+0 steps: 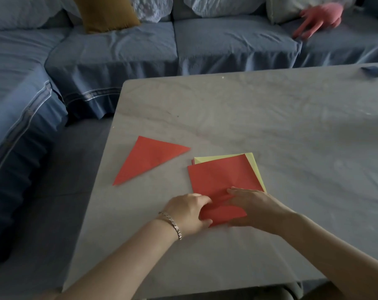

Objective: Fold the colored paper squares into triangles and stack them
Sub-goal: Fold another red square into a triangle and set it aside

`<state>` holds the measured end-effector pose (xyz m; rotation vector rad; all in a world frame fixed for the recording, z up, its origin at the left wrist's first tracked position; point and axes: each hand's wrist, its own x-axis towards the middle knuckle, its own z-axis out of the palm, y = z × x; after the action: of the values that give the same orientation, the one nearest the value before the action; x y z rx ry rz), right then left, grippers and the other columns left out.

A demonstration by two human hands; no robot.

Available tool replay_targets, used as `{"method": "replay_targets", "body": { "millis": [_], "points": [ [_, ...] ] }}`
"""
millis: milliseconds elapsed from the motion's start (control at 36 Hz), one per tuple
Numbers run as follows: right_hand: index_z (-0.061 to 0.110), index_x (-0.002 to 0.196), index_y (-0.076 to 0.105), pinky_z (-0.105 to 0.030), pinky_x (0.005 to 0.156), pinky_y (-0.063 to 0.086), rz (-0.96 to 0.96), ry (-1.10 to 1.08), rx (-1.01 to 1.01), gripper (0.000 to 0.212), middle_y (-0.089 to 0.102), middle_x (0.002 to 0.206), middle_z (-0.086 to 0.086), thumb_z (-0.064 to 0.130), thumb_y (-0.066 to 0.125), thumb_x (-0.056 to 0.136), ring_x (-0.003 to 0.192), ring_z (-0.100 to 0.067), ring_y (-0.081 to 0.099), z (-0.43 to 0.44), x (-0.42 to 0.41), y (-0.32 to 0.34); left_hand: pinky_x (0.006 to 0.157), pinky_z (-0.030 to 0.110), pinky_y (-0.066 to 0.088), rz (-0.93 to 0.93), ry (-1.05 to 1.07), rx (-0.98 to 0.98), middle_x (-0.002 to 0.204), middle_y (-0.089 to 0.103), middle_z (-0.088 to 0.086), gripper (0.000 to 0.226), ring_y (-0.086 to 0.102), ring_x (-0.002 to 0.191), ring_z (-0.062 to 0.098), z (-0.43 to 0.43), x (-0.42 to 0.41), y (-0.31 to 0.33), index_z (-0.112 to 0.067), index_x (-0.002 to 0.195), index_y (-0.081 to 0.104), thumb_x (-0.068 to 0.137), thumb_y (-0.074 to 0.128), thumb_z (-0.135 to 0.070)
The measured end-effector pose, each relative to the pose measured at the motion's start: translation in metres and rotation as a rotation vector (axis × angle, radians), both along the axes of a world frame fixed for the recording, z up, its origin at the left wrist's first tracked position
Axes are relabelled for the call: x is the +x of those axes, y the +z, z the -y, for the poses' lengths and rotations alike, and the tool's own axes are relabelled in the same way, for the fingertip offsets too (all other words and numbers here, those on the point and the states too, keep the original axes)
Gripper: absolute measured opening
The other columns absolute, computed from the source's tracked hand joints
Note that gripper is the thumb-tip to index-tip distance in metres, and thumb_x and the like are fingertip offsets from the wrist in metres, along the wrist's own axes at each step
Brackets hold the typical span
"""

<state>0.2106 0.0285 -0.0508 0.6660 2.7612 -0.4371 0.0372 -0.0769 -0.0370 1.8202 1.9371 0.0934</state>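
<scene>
- One folded red triangle (148, 160) so far. It lies flat on the table (270, 118), off to the left of the pile and not touching it, with its long point aimed toward the near left.
- One red square (222, 178) sits on top of the pile, right in front of me near the table's near-left part. It's the sheet I've got hold of.
- One yellow sheet (252, 162) is under it, sticking out along the far edge and the right side. There's also a thin pinkish sliver (192, 162) at the far-left corner, so at least three sheets are in there. Can't tell how many below that.
- My left hand (188, 213) is on the near-left corner of the red square. The fingers are curled over the top and the thumb is tucked under the edge, so it's pinching that corner. The near edge looks lifted a bit off the table.
- My right hand (253, 206) comes in from the right onto the near-right part of the same sheet. The fingers lie fairly straight across the top and the thumb is down by the near edge, with the paper held between them.
- Both forearms reach in from the bottom and the hands nearly meet over the paper.
- One silver bracelet (172, 224) on my left wrist.
- Behind the table: a blue sofa (123, 50), one mustard cushion (106, 13), and one pink plush toy (320, 17) at the far right.
</scene>
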Motion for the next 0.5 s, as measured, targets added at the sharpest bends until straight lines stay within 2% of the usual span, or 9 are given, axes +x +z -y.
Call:
{"method": "replay_targets", "body": {
  "millis": [111, 250, 500],
  "points": [
    [0.032, 0.138, 0.039, -0.016, 0.11, 0.014, -0.012, -0.034, -0.009, 0.063, 0.022, 0.153, 0.009, 0.057, 0.054, 0.082, 0.139, -0.002, 0.018, 0.0006, -0.0005, 0.0004, 0.1, 0.029, 0.037, -0.037, -0.054, -0.029, 0.136, 0.046, -0.006, 0.06, 0.045, 0.124, 0.014, 0.0005, -0.0002, 0.0023, -0.028, 0.133, 0.042, 0.079, 0.06, -0.049],
    [0.031, 0.14, 0.034, -0.017, 0.112, 0.014, -0.034, -0.044, -0.003, 0.067, 0.022, 0.153, 0.009, 0.055, 0.055, 0.082, 0.139, -0.003, 0.018, 0.0023, -0.0006, -0.0003, 0.097, 0.03, 0.04, -0.01, -0.037, -0.005, 0.13, 0.051, -0.007, 0.057, 0.049, 0.12, 0.015, 0.0004, -0.0007, 0.0007, -0.03, 0.13, 0.045, 0.078, 0.062, -0.045],
    [0.031, 0.136, 0.04, -0.018, 0.112, 0.015, -0.037, -0.039, -0.003, 0.065, 0.024, 0.152, 0.007, 0.053, 0.061, 0.079, 0.139, -0.003, 0.019, -0.0001, -0.0003, -0.0029, 0.097, 0.027, 0.039, 0.043, -0.016, -0.016, 0.13, 0.051, -0.008, 0.063, 0.049, 0.119, 0.013, -0.004, -0.0091, 0.0012, -0.03, 0.129, 0.047, 0.072, 0.069, -0.046]
  ]
}}
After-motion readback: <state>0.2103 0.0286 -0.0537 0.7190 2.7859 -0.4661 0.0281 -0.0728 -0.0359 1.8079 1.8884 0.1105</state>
